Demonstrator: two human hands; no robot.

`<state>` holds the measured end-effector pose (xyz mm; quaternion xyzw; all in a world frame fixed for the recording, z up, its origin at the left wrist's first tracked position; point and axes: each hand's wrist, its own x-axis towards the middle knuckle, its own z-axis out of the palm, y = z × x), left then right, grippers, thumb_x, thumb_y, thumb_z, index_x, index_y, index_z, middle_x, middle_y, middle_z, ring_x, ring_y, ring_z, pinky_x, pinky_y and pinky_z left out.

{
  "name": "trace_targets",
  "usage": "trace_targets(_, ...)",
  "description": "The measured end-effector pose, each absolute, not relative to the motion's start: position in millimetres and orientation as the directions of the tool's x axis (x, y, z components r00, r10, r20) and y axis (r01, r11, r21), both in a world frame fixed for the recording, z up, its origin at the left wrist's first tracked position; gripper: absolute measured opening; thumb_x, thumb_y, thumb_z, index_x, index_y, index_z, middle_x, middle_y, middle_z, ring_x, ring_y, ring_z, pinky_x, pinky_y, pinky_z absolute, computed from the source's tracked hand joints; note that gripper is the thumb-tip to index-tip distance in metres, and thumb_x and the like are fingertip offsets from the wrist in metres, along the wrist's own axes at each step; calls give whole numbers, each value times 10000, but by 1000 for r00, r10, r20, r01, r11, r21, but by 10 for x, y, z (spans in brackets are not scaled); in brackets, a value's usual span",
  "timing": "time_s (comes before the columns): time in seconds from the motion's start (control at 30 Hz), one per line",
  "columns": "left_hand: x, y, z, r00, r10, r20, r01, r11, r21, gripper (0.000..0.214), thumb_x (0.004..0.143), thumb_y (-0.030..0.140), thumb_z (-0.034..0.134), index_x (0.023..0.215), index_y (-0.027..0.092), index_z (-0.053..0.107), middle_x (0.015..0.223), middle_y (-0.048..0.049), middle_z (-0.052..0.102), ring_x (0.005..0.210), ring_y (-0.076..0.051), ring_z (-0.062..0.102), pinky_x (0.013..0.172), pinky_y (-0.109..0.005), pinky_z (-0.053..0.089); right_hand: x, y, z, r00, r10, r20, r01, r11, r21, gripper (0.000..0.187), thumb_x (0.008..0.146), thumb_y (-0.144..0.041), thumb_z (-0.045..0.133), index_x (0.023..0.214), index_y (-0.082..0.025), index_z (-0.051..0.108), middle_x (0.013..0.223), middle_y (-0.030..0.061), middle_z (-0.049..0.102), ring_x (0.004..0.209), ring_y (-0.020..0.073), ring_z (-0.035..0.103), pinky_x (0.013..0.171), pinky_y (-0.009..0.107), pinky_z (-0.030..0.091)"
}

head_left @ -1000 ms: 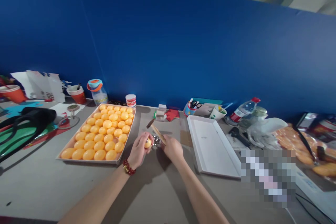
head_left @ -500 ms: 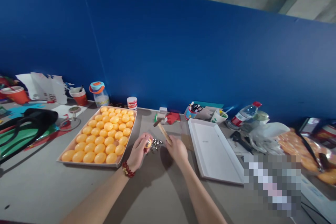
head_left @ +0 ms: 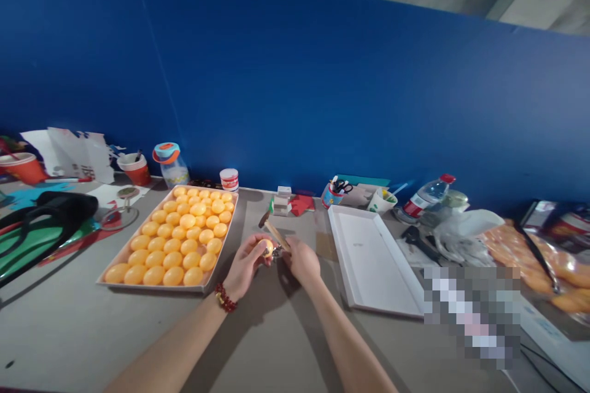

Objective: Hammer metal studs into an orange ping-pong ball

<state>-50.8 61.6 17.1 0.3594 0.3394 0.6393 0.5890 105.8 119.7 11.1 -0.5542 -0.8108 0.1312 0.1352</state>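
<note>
The right hand (head_left: 303, 262) gripped the hammer (head_left: 278, 234), which slanted away leftward, its head (head_left: 264, 219) maybe above the orange ball (head_left: 268, 247) the left hand (head_left: 245, 264) pinched.

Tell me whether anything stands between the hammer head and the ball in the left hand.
Only the left hand, curled around the ball, may partly block; nothing else visible stands between ball and hammer head. Shiny metal pieces show beside the ball, toward the right hand.
</note>
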Motion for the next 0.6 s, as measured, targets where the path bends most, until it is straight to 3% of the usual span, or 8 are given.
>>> trace_targets(0.23, -495, 594, 153, 30, 999, 46, -593, -19, 805, 308, 842, 339, 631, 1104, 176, 629, 895, -47, 639, 698, -139, 619, 651, -286, 526, 1107, 1214, 207, -278, 951, 138, 815, 309, -490, 61, 755, -161, 551, 766, -177, 609, 774, 70, 669, 722, 191, 603, 585, 242, 325)
trace_targets(0.37, -506, 610, 130, -25, 997, 78, -563, -78, 823, 238, 823, 316, 659, 1027, 193, 642, 900, -27, 623, 723, -128, 607, 663, -270, 528, 1210, 1203, 293, -240, 959, 152, 750, 282, -598, 56, 751, -198, 546, 700, -190, 567, 614, 2, 598, 594, 156, 566, 527, 224, 322)
trace_targets(0.5, -513, 618, 150, -35, 994, 108, -485, -111, 867, 337, 787, 289, 698, 1108, 200, 646, 954, -37, 601, 804, -134, 579, 747, -282, 529, 1281, 1184, 309, -223, 975, 22, 484, 130, -865, 103, 756, -299, 569, 743, -197, 562, 501, -57, 512, 408, 113, 485, 409, 201, 332)
trace_targets(0.6, -509, 610, 172, -30, 989, 148, -368, -148, 918, 416, 770, 275, 713, 1172, 214, 629, 1070, -56, 568, 826, -134, 565, 758, -276, 524, 1285, 1178, 308, -233, 970, -67, 296, 5, -955, 201, 732, -382, 618, 757, -190, 565, 436, -81, 462, 345, 96, 420, 358, 198, 338)
